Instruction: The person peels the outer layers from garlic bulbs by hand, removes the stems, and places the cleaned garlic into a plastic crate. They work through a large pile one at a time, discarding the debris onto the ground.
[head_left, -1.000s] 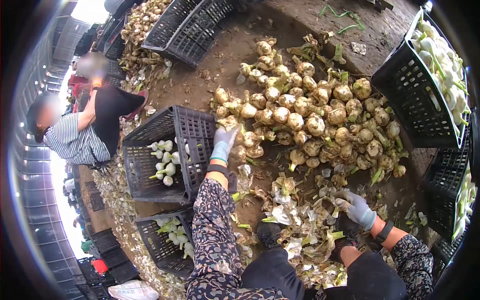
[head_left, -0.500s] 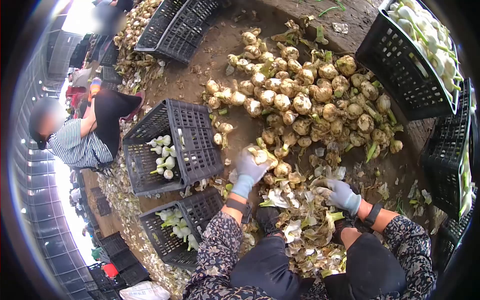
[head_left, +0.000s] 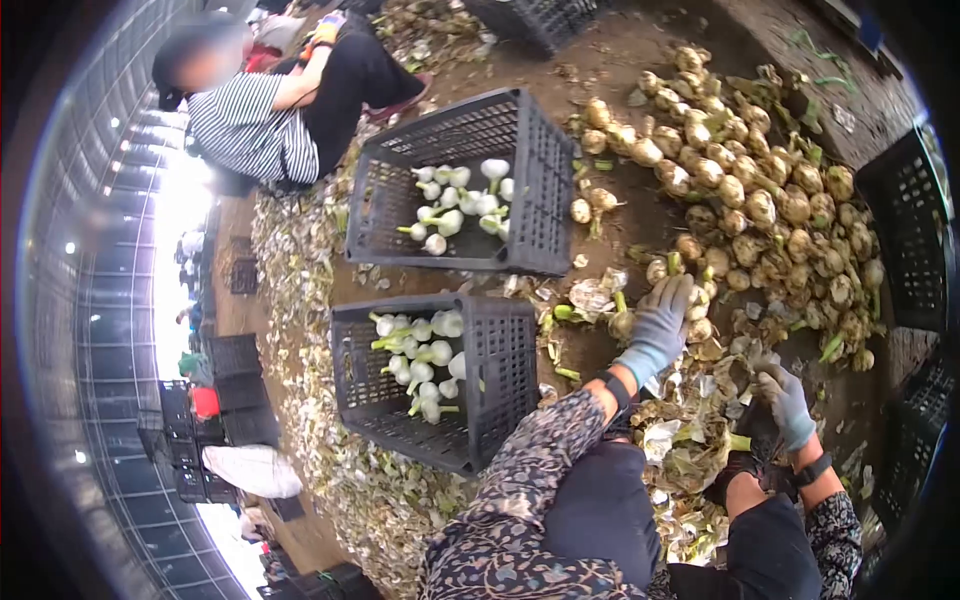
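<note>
My left hand [head_left: 660, 325], in a grey glove, lies over the near edge of a heap of soil-stained garlic bulbs [head_left: 760, 208]. Its fingers stretch forward and touch bulbs there; part of what lies under the palm is hidden. My right hand [head_left: 787, 403], also gloved, is low above the litter by my shoe, its fingers curled. Whatever it may grip is too small to make out. Between my legs lie stripped garlic skins [head_left: 690, 440]. To the left, an upper black crate [head_left: 545, 185] and a lower black crate [head_left: 500, 385] hold white, cleaned garlic bulbs with short green stems.
A person in a striped shirt [head_left: 250, 125] sits beyond the upper crate. More black crates stand at the right edge [head_left: 905, 235] and at the top [head_left: 530, 22]. Garlic skins [head_left: 300, 330] cover the ground at left, near a white sack [head_left: 252, 470].
The view has swung left, so crates, heap and hands sit further right. My left hand, earlier around a bulb, now lies stretched over bulbs. My right hand stays low with curled fingers.
</note>
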